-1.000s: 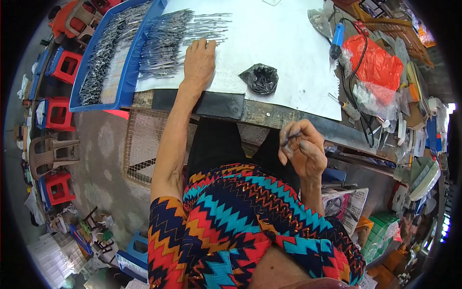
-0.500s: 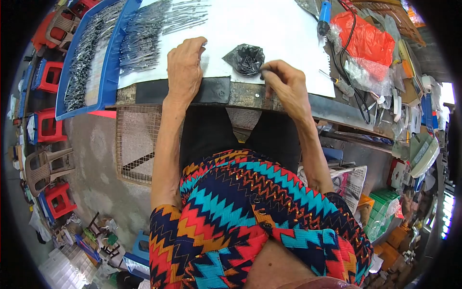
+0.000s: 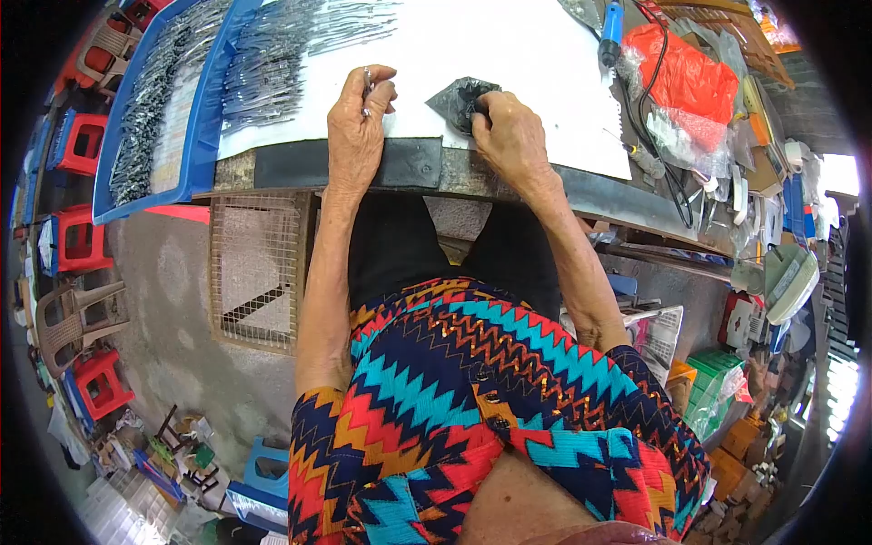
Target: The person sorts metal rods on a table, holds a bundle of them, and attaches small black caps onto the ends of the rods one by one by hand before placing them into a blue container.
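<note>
My left hand (image 3: 357,118) is raised above the table's front edge with its fingers closed. A small shiny metal piece (image 3: 367,88) shows between the thumb and fingers. My right hand (image 3: 514,136) reaches to a small black plastic bag (image 3: 448,104) with its top folded open. Its curled fingertips are at the bag's right side, and something dark shows there. What they pinch is hidden. Left of my left hand, many thin dark metal strips (image 3: 263,77) lie in rows on the white sheet (image 3: 418,54).
A blue tray (image 3: 207,145) full of similar strips stands at the left table edge. On the right lie a blue-handled tool (image 3: 612,27), a black cable (image 3: 647,100), a red plastic bag (image 3: 681,77) and clear plastic. Red stools (image 3: 82,236) stand on the floor at left.
My right hand has moved left onto the black bag, partly covering it. My left hand has turned, and the metal piece in its fingers now shows.
</note>
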Demonstrator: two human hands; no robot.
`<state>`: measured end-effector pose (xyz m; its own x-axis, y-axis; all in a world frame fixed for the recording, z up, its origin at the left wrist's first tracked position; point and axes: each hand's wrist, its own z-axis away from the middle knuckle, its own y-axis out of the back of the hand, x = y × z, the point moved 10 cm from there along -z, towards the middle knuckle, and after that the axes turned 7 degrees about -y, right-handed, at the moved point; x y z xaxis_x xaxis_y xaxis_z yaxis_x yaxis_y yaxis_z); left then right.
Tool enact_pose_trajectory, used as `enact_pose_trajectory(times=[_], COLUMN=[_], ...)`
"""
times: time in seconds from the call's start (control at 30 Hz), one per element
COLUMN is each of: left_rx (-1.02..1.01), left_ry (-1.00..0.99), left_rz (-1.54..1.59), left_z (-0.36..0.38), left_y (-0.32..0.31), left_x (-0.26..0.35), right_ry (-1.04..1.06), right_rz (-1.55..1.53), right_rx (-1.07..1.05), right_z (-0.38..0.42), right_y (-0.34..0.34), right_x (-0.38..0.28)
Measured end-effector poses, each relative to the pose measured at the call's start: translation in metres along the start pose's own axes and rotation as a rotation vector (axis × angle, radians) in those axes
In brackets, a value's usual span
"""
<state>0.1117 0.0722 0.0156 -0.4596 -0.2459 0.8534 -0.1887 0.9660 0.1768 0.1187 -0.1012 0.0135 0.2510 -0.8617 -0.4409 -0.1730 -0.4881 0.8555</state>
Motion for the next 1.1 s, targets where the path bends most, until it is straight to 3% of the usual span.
enact_pose_trajectory(times=[0.2, 0.27, 0.4, 0.5, 0.77, 0.9, 1.1], left_rx=[-0.008, 0.002, 0.054, 0.010, 0.080, -0.004, -0.065], left_ry=[0.053, 0.042, 0.044, 0.204, 0.077, 0.144, 0.201], left_rz=[-0.021, -0.015, 0.144, 0.436, 0.343, 0.420, 0.510], left_z=[0.001, -0.002, -0.009, -0.004, -0.001, 0.001, -0.001], left_y=[0.003, 0.005, 0.003, -0.020, -0.038, -0.046, -0.050], left_x=[-0.015, -0.013, 0.004, -0.012, -0.011, -0.016, -0.018], right_ry=[-0.111, -0.057, -0.054, -0.075, -0.308, -0.464, -0.522], right_rz=[0.100, 0.073, -0.010, -0.114, -0.589, -1.097, -1.319], right_rx=[-0.101, -0.050, -0.085, -0.036, -0.124, -0.226, -0.311], right_z=[-0.006, -0.006, -0.005, -0.002, 0.000, 0.002, 0.002], right_y=[-0.010, -0.009, -0.006, -0.001, -0.004, -0.015, -0.020], right_x=[0.003, 0.000, 0.001, 0.007, 0.032, 0.045, 0.043])
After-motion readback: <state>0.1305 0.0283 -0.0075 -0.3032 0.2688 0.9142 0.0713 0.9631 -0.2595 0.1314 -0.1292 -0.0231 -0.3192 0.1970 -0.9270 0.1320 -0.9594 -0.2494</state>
